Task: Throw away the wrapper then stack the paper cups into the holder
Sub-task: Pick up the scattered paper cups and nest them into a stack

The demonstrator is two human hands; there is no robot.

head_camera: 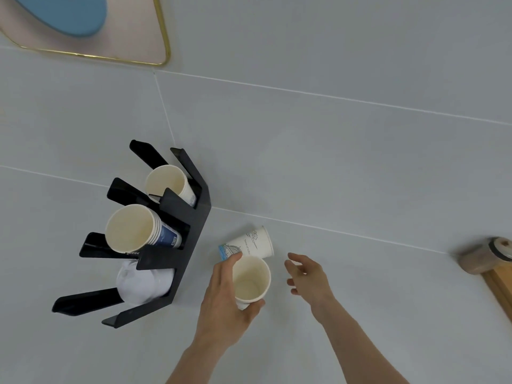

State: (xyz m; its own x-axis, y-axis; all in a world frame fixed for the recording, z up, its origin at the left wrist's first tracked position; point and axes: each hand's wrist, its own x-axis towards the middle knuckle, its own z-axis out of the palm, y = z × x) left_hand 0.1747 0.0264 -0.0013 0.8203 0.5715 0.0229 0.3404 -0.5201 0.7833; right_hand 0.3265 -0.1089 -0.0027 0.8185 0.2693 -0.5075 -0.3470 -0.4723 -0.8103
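My left hand (221, 303) grips a white paper cup (250, 281), its open mouth facing me. Behind it a second paper cup (253, 242) with a blue and line-drawn print lies on its side against the wall. My right hand (307, 273) hovers just right of the held cup, fingers spread, holding nothing. The black cup holder (177, 217) stands to the left with three slots. A single cup (169, 184) sits in the far slot, a stack of cups (133, 228) in the middle one, and white lids (138, 281) in the near one. No wrapper is visible.
A light grey counter (360, 273) meets a tiled wall behind. At the right edge lie a wooden board (501, 286) and a brownish jar (482, 254). A gold-rimmed pink frame (133, 42) with a blue shape hangs at the top left.
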